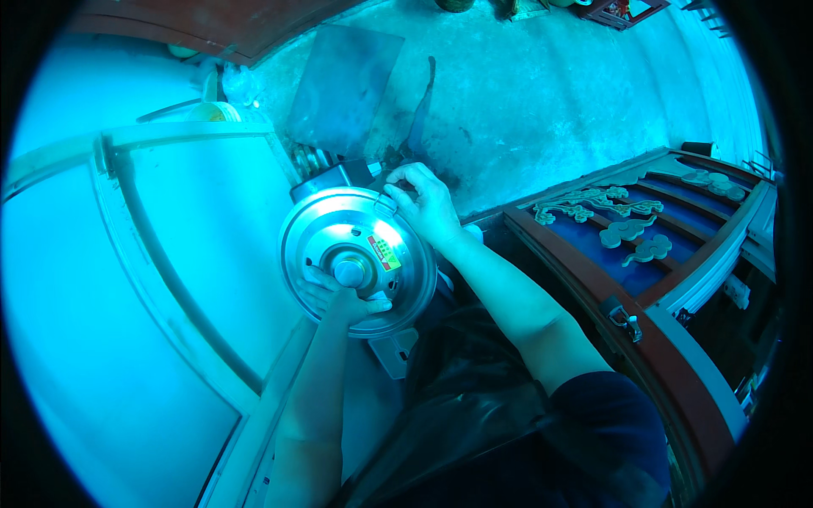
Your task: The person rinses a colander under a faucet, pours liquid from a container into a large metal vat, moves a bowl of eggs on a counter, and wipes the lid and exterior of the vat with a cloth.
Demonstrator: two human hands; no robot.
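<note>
A round, shiny metal lid (406,305) with a raised centre knob (349,274) tops a machine in front of me. A coloured warning label (385,253) is stuck on the lid beside the knob. My left hand (343,301) lies on the near left part of the lid, fingers spread and thumb pointing right. At the far right rim sits a metal clip latch (385,204). The bent fingers and thumb of my right hand (424,200) are right by this latch; whether they grip it is unclear. Behind the lid is a dark box (333,180), partly covered by the rim.
A pale panelled door (203,254) stands close on the left. To the right is a reddish-brown wooden frame (571,260) with cloud-shaped ornaments (625,232) and a metal latch (622,319). A dark flat sheet (346,89) lies on the concrete floor (540,95) beyond the machine.
</note>
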